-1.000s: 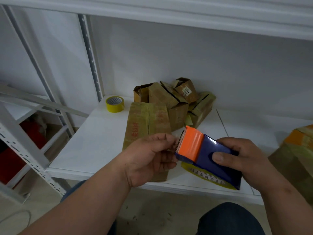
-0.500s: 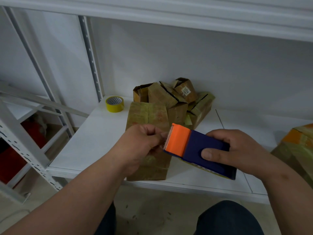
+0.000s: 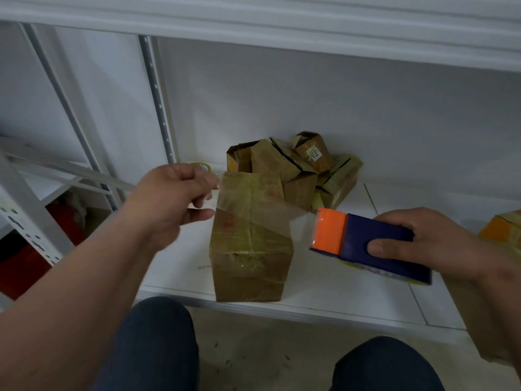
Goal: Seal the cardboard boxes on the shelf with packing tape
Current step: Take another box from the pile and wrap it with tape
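Pinching clear tape (image 3: 253, 210), left grip (image 3: 172, 198) stretches it over box (image 3: 251, 244) from right-gripped dispenser (image 3: 366, 244).

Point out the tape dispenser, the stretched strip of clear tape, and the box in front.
tape dispenser (image 3: 375, 238), head view, blue body.
strip of clear tape (image 3: 253, 210), head view, mid-span.
front cardboard box (image 3: 249, 273), head view, near face.

Bare white shelf (image 3: 174, 266) was left open to the left of the upright box (image 3: 251, 238) at the front edge, and again to its right, beneath the tape dispenser (image 3: 369, 244). A clear strip of tape (image 3: 259, 213) was stretched above the box top, spanning that gap. The back was blocked by a heap of small boxes (image 3: 296, 170). Headroom was limited by the upper shelf (image 3: 282, 26). The far right was closed off by another box (image 3: 501, 230).
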Tool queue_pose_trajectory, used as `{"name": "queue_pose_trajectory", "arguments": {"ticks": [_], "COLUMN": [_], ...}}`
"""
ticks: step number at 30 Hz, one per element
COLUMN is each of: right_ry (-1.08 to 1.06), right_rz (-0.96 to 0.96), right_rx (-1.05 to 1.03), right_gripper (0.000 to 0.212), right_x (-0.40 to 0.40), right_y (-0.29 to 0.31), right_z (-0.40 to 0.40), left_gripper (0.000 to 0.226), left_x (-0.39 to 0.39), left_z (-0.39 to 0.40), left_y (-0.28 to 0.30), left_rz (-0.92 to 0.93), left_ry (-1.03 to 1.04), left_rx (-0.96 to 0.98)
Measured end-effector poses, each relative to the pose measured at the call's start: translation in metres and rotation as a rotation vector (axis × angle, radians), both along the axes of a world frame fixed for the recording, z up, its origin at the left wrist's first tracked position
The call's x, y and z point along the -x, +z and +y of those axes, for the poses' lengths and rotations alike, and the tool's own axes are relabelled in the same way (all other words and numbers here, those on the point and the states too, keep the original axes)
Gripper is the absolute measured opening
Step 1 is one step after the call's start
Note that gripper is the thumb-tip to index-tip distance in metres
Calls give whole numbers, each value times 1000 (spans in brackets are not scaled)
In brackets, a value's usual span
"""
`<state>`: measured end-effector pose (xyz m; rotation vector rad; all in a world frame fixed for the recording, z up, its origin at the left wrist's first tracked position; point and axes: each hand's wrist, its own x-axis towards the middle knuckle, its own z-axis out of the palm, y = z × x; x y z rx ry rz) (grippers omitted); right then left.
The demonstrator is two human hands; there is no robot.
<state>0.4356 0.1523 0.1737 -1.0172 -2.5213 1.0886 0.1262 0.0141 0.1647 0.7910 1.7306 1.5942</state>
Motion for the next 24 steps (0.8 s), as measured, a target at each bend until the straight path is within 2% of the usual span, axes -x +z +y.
{"name": "queue_pose_trajectory", "arguments": {"ticks": [6, 10, 16, 21, 24], "right_ry": [-59, -72, 9, 42, 25], "right_rz": [-72, -100, -130, -239, -277], "right_rx": [104, 129, 160, 123, 111], "right_gripper": [79, 91, 80, 87, 85], "right_x": [-6, -4, 6, 10, 12], "right_y": [3, 9, 15, 13, 7], "right_z": [22, 35, 40, 45, 52], "left_gripper": [12, 11, 12, 13, 12], "left_x": [20, 21, 30, 52, 55], "left_z": [-4, -6, -10, -16, -15], "left_y": [-21, -30, -27, -26, -35], "left_rz": [-38, -65, -72, -91, -99], "left_ry": [1, 19, 48, 127, 97], "left_rx": [119, 109, 76, 61, 111]}}
